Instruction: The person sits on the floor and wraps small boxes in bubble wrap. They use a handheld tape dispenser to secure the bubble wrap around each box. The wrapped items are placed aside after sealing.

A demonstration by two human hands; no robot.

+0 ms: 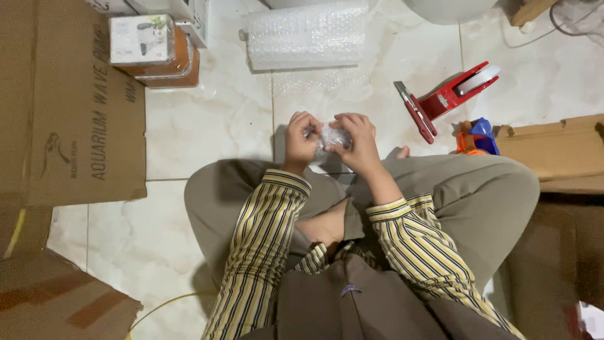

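Tiled floor point(207, 126), bubble-wrapped bundle point(332, 137) between left hand point(301, 140) (gripping), right hand point(357, 140)

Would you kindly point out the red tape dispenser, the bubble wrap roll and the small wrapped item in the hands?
Red tape dispenser point(450, 96), head view, handle middle.
Bubble wrap roll point(306, 34), head view, roll's middle.
Wrapped item point(331, 137), head view, part showing between hands.
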